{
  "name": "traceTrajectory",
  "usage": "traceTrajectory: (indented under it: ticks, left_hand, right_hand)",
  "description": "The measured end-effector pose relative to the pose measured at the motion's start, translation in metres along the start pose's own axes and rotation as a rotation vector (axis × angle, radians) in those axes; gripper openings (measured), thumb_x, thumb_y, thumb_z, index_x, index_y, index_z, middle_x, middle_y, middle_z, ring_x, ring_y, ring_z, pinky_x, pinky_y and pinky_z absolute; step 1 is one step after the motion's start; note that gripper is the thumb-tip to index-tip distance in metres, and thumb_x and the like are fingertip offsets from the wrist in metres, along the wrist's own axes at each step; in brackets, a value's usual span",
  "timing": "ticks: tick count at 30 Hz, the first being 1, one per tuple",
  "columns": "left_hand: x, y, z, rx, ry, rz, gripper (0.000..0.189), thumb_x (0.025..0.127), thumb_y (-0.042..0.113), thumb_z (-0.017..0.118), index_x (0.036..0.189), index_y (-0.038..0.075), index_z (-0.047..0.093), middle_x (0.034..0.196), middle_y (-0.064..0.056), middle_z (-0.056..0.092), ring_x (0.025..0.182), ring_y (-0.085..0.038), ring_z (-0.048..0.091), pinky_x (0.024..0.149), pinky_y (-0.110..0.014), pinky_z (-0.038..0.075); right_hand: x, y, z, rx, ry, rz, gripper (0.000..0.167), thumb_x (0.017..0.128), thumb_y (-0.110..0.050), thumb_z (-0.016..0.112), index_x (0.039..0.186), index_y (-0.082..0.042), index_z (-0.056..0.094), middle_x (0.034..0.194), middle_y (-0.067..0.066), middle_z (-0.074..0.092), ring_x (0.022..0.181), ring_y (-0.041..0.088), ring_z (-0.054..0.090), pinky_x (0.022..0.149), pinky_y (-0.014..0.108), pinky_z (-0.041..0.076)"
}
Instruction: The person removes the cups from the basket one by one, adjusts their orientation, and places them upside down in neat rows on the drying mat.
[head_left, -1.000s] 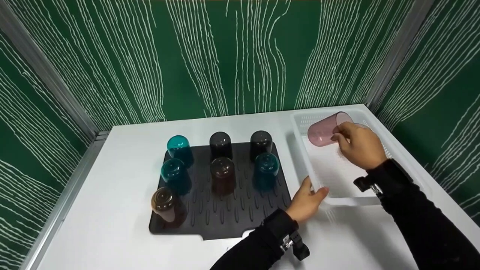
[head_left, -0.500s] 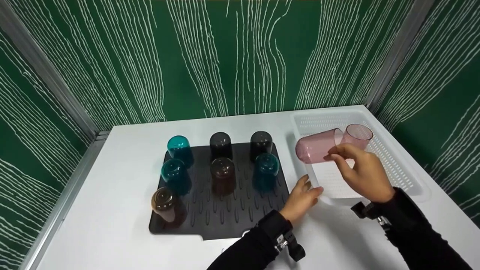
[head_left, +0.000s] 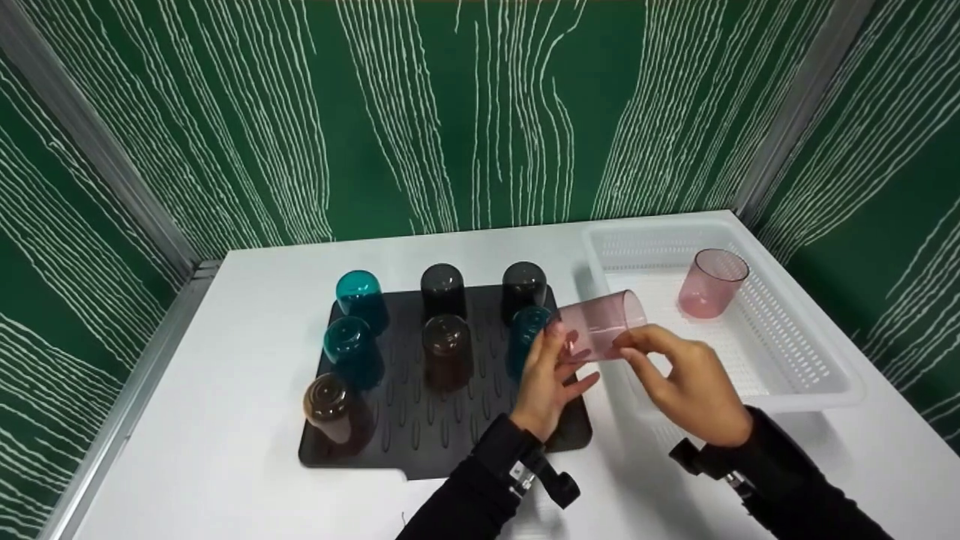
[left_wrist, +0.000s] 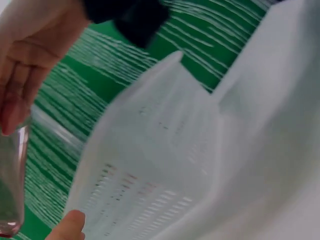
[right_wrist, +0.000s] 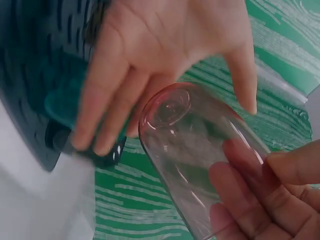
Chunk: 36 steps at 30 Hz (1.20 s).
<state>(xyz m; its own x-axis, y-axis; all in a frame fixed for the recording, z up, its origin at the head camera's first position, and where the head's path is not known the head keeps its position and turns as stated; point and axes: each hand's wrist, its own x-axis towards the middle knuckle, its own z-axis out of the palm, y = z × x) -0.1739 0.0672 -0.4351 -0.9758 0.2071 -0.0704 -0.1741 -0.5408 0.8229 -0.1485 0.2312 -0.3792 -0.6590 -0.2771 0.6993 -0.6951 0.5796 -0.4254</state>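
A clear pink tumbler [head_left: 600, 322] is held tilted on its side above the basket's near left edge. My right hand [head_left: 694, 382] pinches it near its open rim, thumb on one side and fingers on the other, as the right wrist view also shows. At the tumbler's rounded base is my left hand [head_left: 544, 382], its fingers spread and fairly straight; in the right wrist view, the left palm [right_wrist: 165, 40] faces the tumbler's base. A second pink tumbler [head_left: 712, 285] stands mouth up in the white perforated basket [head_left: 795, 397].
Left of the basket lies a black ribbed drying mat [head_left: 420, 420]. Upside-down tumblers stand on it: teal ones [head_left: 358, 289], dark grey ones [head_left: 442, 289] and brown ones [head_left: 446, 341]. A green wall [head_left: 525, 112] with white lines backs the white table [head_left: 187, 420].
The right hand has lifted the pink tumbler out of the basket and brought it left. The left hand has let go of the basket's rim and moved up to the tumbler's base.
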Motion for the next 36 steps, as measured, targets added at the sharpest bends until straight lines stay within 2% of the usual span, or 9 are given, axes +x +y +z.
traceTrajectory:
  ticks: [3, 8, 13, 18, 24, 27, 29, 33, 36]
  left_hand:
    - [-0.001, 0.005, -0.004, -0.062, 0.021, 0.011, 0.080, 0.093, 0.056, 0.055, 0.151, 0.009, 0.028, 0.134, -0.015, 0.052, 0.108, -0.023, 0.063, 0.094, -0.048, 0.053]
    - [-0.005, 0.007, -0.007, -0.145, 0.070, 0.015, 0.066, 0.097, 0.047, 0.053, 0.148, 0.010, 0.034, 0.119, -0.009, 0.060, 0.095, -0.018, 0.069, 0.088, -0.045, 0.057]
    - [-0.011, 0.010, -0.010, -0.131, 0.104, 0.048, 0.056, 0.100, 0.042, 0.051, 0.143, 0.008, 0.039, 0.112, -0.009, 0.063, 0.088, -0.017, 0.071, 0.081, -0.038, 0.059]
    - [-0.014, 0.017, -0.015, -0.086, 0.143, 0.102, 0.052, 0.100, 0.039, 0.052, 0.138, 0.005, 0.043, 0.111, -0.010, 0.059, 0.083, -0.017, 0.069, 0.073, -0.034, 0.060]
    - [-0.018, 0.024, -0.025, 0.056, 0.191, 0.271, 0.040, 0.101, 0.027, 0.052, 0.129, -0.001, 0.048, 0.110, -0.013, 0.060, 0.087, -0.020, 0.067, 0.071, -0.038, 0.059]
    - [-0.019, 0.029, -0.031, 0.133, 0.193, 0.359, 0.036, 0.100, 0.018, 0.053, 0.127, -0.006, 0.049, 0.110, -0.018, 0.059, 0.090, -0.023, 0.066, 0.075, -0.040, 0.059]
    - [-0.020, 0.034, -0.036, 0.206, 0.196, 0.407, 0.034, 0.099, 0.014, 0.055, 0.125, -0.007, 0.050, 0.109, -0.019, 0.059, 0.091, -0.022, 0.065, 0.078, -0.036, 0.058]
    - [-0.023, 0.048, -0.049, 0.351, 0.191, 0.468, 0.030, 0.096, 0.009, 0.058, 0.122, -0.005, 0.054, 0.106, -0.018, 0.061, 0.090, -0.017, 0.064, 0.076, -0.031, 0.058]
    - [-0.027, 0.061, -0.058, 0.493, 0.170, 0.478, 0.030, 0.094, 0.009, 0.062, 0.122, -0.001, 0.056, 0.103, -0.016, 0.061, 0.085, -0.015, 0.063, 0.070, -0.028, 0.058]
  right_hand:
    - [-0.003, -0.005, 0.006, 0.020, -0.021, -0.041, 0.020, 0.081, 0.008, 0.072, 0.096, -0.005, 0.070, 0.083, 0.005, 0.075, 0.081, 0.008, 0.070, 0.079, 0.008, 0.047]
    - [-0.007, -0.007, 0.016, 0.050, -0.055, -0.061, 0.021, 0.083, 0.006, 0.071, 0.098, -0.008, 0.069, 0.085, 0.002, 0.075, 0.081, 0.008, 0.069, 0.076, 0.011, 0.048]
    - [-0.010, -0.008, 0.023, 0.101, -0.074, -0.061, 0.028, 0.080, 0.012, 0.071, 0.098, -0.009, 0.069, 0.087, -0.003, 0.074, 0.082, 0.008, 0.069, 0.076, 0.012, 0.047]
    - [-0.012, -0.009, 0.030, 0.169, -0.094, -0.056, 0.027, 0.082, 0.011, 0.070, 0.099, -0.011, 0.068, 0.088, -0.002, 0.074, 0.085, 0.008, 0.069, 0.081, 0.010, 0.046]
    - [-0.013, -0.010, 0.037, 0.217, -0.163, -0.038, 0.027, 0.084, 0.009, 0.069, 0.102, -0.012, 0.069, 0.094, -0.001, 0.073, 0.090, 0.009, 0.068, 0.084, 0.009, 0.045]
    - [-0.013, -0.010, 0.041, 0.235, -0.211, -0.039, 0.025, 0.086, 0.006, 0.068, 0.105, -0.011, 0.069, 0.098, 0.000, 0.074, 0.093, 0.012, 0.069, 0.087, 0.009, 0.045]
    - [-0.013, -0.009, 0.043, 0.252, -0.235, -0.052, 0.023, 0.087, 0.005, 0.067, 0.105, -0.010, 0.070, 0.100, 0.001, 0.074, 0.095, 0.015, 0.069, 0.089, 0.010, 0.045]
    - [-0.014, -0.006, 0.046, 0.234, -0.277, -0.058, 0.021, 0.090, -0.001, 0.067, 0.107, -0.012, 0.069, 0.105, 0.001, 0.073, 0.099, 0.017, 0.069, 0.092, 0.014, 0.047]
    - [-0.017, -0.003, 0.048, 0.154, -0.338, -0.021, 0.022, 0.092, -0.009, 0.068, 0.113, -0.012, 0.067, 0.112, -0.001, 0.071, 0.106, 0.018, 0.067, 0.094, 0.025, 0.050]
